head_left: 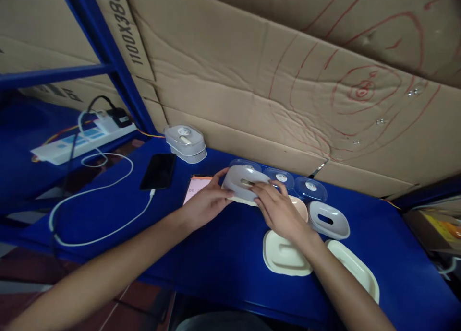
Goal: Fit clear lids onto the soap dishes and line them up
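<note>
Both my hands hold one oval plastic container [240,179] over the blue table [216,254]. Its grey slotted lid faces up on a cream base. My left hand [206,202] grips its left end with fingers curled round the edge. My right hand [279,210] lies over its right side, fingers pressed on the lid near the slot. Beside my right hand lie a grey slotted lid [328,219], a cream base [285,254] and another cream base [355,269] partly under my forearm.
Clear lids [311,189] line the cardboard wall behind. A stack of finished containers [185,142] stands at the back left. A black phone [158,171] on a white cable [90,191], a power strip [84,138] and a pink paper [196,187] lie to the left.
</note>
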The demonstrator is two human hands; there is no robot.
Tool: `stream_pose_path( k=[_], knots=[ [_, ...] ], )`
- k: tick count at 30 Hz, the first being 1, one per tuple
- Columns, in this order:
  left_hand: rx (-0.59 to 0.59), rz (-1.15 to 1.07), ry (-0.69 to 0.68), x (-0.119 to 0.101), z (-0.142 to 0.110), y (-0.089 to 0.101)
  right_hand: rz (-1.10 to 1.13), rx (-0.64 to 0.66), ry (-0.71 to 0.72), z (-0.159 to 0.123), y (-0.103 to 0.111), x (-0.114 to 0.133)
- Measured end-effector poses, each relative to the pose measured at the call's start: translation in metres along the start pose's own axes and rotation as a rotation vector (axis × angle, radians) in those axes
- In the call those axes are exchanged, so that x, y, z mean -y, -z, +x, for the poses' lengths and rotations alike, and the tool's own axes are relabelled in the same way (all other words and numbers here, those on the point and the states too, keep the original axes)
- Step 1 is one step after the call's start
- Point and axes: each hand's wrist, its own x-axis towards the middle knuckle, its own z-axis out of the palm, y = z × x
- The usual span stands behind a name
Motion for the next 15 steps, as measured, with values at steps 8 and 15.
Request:
stream_pose_path(
  k=[8, 15],
  knots=[
    [-0.074, -0.241, 0.129, -0.010, -0.003, 0.000, -0.062, 0.078, 0.033, -0.005, -0.007, 0.004],
    [-0.357, -0.341, -0.232, -0.053, 0.013, 0.022, 0.003, 0.106, -0.211, 0.048, -0.021, -0.033]
  ],
)
